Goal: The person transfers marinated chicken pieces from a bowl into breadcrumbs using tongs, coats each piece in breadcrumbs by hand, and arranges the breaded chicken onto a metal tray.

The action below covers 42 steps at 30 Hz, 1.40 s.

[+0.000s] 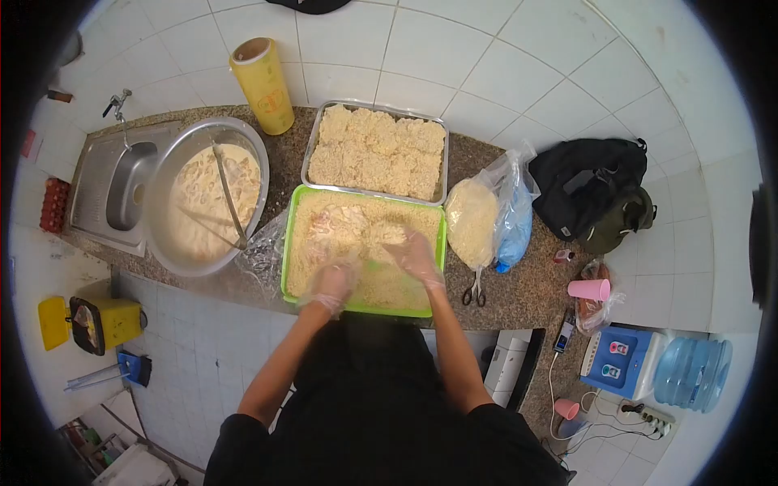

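A green tray (438, 251) of pale breadcrumbs lies in front of me. Raw-looking meat (336, 227), partly dusted with crumbs, rests in its left half, and a crumb-covered piece (387, 233) lies to its right. Clear plastic gloves cover both hands. My left hand (332, 279) is low over the crumbs at the tray's near left, just below the meat; blur hides its fingers. My right hand (412, 255) reaches in from the near right, fingers stretched out at the edge of the crumb-covered piece. Behind stands a metal tray (445, 162) filled with breaded pieces.
Left are a large metal bowl (158, 235) of pale batter with a long utensil (228, 194), a sink (89, 202) and an upright yellow film roll (271, 93). Right are a crumb bag (472, 219), scissors (475, 292), a black bag (575, 178) and a water dispenser (620, 360).
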Tool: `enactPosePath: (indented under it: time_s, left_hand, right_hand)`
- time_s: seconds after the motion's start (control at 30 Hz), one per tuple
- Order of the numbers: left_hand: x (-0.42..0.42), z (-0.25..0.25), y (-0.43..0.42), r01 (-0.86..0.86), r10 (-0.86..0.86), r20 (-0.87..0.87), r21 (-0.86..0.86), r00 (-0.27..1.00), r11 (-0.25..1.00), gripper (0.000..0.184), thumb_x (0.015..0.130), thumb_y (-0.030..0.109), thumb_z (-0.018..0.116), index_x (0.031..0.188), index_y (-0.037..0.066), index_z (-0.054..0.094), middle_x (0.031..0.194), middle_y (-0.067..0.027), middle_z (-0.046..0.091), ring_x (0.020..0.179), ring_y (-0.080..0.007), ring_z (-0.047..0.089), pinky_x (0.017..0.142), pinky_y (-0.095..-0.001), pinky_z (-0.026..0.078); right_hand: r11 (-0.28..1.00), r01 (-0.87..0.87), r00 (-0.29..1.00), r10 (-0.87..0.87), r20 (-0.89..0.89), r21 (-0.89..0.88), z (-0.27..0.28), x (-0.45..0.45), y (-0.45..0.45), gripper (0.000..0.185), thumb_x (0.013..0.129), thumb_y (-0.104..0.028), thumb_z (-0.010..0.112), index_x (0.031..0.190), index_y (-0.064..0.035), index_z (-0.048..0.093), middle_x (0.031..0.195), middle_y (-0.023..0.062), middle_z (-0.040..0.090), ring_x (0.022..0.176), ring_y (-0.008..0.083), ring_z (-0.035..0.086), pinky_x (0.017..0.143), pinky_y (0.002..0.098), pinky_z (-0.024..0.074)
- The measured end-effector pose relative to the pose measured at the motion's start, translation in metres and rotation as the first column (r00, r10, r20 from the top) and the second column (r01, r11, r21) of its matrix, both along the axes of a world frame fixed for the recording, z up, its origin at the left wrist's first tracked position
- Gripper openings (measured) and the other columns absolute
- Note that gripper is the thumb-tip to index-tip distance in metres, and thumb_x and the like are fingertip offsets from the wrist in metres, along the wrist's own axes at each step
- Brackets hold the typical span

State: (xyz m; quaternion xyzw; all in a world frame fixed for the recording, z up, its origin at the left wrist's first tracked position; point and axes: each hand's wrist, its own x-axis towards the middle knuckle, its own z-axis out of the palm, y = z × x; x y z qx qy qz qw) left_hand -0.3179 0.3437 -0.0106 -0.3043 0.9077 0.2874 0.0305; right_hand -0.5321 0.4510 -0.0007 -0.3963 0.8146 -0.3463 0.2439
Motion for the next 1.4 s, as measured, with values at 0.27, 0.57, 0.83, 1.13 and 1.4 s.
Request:
enactPosePath:
  time_s: [0.27,0.57,0.83,1.13,1.4]
  left_hand:
    - [0.003,-0.051,0.029,-0.032,0.037,-0.038,0.12,0.999,0.992,0.033,0.09,0.032,0.068,0.094,0.0,0.075,0.093,-0.0273,0.072,0.088,-0.0454,0.07,0.081,-0.0548,0.056]
    - [-0.039,-0.02,0.054,0.158,-0.162,-0.076,-0.051,0.984,0.986,0.034,0.091,0.025,0.061,0.107,-0.003,0.071,0.1,-0.0271,0.073,0.095,-0.043,0.072,0.086,-0.0527,0.056]
    - [-0.058,0.026,0.041,0.162,-0.197,0.26,0.152,0.945,0.975,0.056,0.097,0.026,0.054,0.14,-0.01,0.056,0.144,-0.0325,0.056,0.139,-0.0424,0.051,0.124,-0.0534,0.026]
    - [-0.109,-0.035,0.027,0.241,-0.251,-0.015,-0.23,0.968,0.943,0.071,0.1,0.024,0.047,0.159,-0.01,0.027,0.165,-0.0285,0.033,0.154,-0.0425,0.031,0.126,-0.0508,0.023]
    - [-0.104,-0.024,0.011,0.242,-0.262,-0.073,-0.207,0.962,0.948,0.079,0.098,0.029,0.052,0.161,-0.009,0.022,0.169,-0.0268,0.024,0.158,-0.0387,0.023,0.129,-0.0502,0.016]
  right_hand:
    - [0.987,-0.144,0.866,0.162,-0.472,0.076,0.052,0.04,0.028,0.079,0.075,-0.032,0.088,0.141,-0.0018,0.057,0.122,0.0278,0.067,0.113,0.0411,0.066,0.096,0.0459,0.0531]
    - [0.992,0.028,1.0,-0.028,-0.002,0.121,-0.055,0.01,0.044,0.064,0.083,-0.025,0.076,0.137,0.0023,0.059,0.1,0.0261,0.073,0.094,0.0408,0.072,0.085,0.0475,0.057]
    - [0.996,0.049,0.988,-0.059,-0.143,-0.074,0.023,0.005,0.015,0.041,0.092,-0.019,0.071,0.126,0.0016,0.067,0.117,0.0228,0.074,0.11,0.0358,0.072,0.095,0.0417,0.0556]
    - [0.954,0.264,0.964,-0.262,0.033,-0.144,0.047,0.001,0.02,0.038,0.096,-0.019,0.069,0.125,0.0047,0.067,0.114,0.021,0.075,0.107,0.028,0.073,0.094,0.0368,0.0546]
    - [0.93,0.334,0.926,-0.294,0.237,-0.153,0.033,-0.016,0.021,0.033,0.097,-0.015,0.068,0.123,0.0047,0.068,0.11,0.0136,0.076,0.102,0.0193,0.071,0.091,0.0324,0.0538]
